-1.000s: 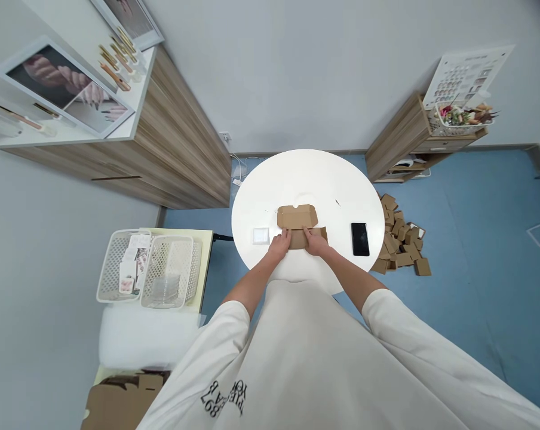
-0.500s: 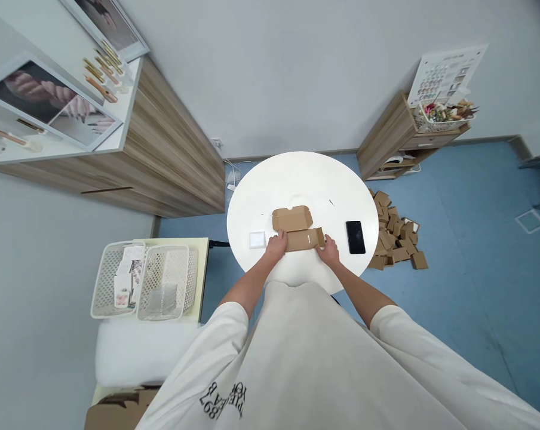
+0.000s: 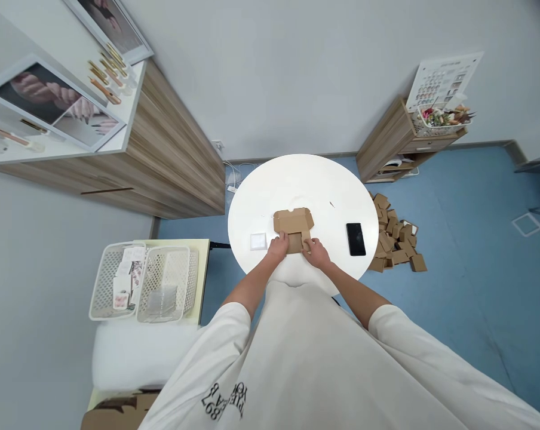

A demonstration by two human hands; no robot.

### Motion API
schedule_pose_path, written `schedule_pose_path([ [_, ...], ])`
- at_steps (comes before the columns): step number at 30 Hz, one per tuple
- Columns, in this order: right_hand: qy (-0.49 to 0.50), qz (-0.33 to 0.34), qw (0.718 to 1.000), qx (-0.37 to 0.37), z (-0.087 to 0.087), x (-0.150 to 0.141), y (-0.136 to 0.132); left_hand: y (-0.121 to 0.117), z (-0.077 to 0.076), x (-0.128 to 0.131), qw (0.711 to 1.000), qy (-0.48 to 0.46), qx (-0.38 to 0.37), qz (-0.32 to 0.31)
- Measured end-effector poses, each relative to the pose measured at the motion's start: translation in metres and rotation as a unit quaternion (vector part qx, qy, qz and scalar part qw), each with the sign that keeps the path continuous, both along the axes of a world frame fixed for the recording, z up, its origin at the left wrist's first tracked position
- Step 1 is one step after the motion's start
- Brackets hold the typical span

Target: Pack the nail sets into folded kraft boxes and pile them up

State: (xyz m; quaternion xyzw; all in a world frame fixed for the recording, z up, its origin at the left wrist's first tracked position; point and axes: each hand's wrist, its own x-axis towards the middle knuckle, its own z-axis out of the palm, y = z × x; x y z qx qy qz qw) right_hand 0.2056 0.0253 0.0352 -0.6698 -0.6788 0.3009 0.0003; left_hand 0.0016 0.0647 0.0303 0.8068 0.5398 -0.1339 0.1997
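Cardboard box (image 3: 294,222), brown, rectangular and partly folded, lies in front of us close to the middle of the round white table (image 3: 270,179). Taking it as the dial's centre, with twelve pointing away from us, we see its notched lid panel lying spread toward twelve and its shallow, darker inner part toward six.

Our left hand (image 3: 278,246), between seven and eight o'clock, touches the left end of that shallow part; we cannot tell whether it pinches or only presses. Our right hand (image 3: 316,253), between four and five, has thumb and fingers closed on a folded flap at the right end.

Near nine, a small white square packet (image 3: 258,241) lies just beside our left hand. At two we see a thin dark sliver (image 3: 331,204), and at three a black rectangular phone-like device (image 3: 356,239), apart from our right hand.

Beyond the table's edge, at three, a heap of small brown cardboard boxes (image 3: 393,239) covers part of the blue floor (image 3: 458,251). Between eight and nine stand white perforated plastic baskets (image 3: 103,286), with a translucent white roll (image 3: 135,355) at eight.
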Motion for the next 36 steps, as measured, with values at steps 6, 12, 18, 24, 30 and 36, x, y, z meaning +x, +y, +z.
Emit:
schedule_pose_path([
  [6, -0.127, 0.130, 0.983, -0.024, 0.012, 0.001, 0.008, -0.001, -0.001, 0.000, 1.000, -0.002, 0.001, 0.007],
  [12, -0.184, 0.180, 0.966, -0.026, 0.019, -0.009, 0.015, -0.001, -0.002, -0.001, 1.000, -0.003, 0.001, 0.010],
  [18, -0.205, 0.167, 0.964, -0.037, 0.017, -0.020, 0.015, -0.003, -0.003, -0.001, 1.000, 0.000, 0.003, 0.007],
  [24, -0.185, 0.146, 0.972, -0.003, 0.021, -0.014, 0.012, -0.003, -0.004, -0.002, 1.000, 0.004, 0.012, 0.002],
  [30, -0.148, 0.173, 0.973, -0.017, 0.022, -0.013, 0.024, -0.003, -0.002, -0.003, 1.000, -0.002, 0.006, 0.002],
  [36, -0.154, 0.173, 0.972, -0.025, 0.014, -0.015, 0.033, -0.008, 0.000, -0.003, 0.999, -0.033, -0.004, 0.026],
])
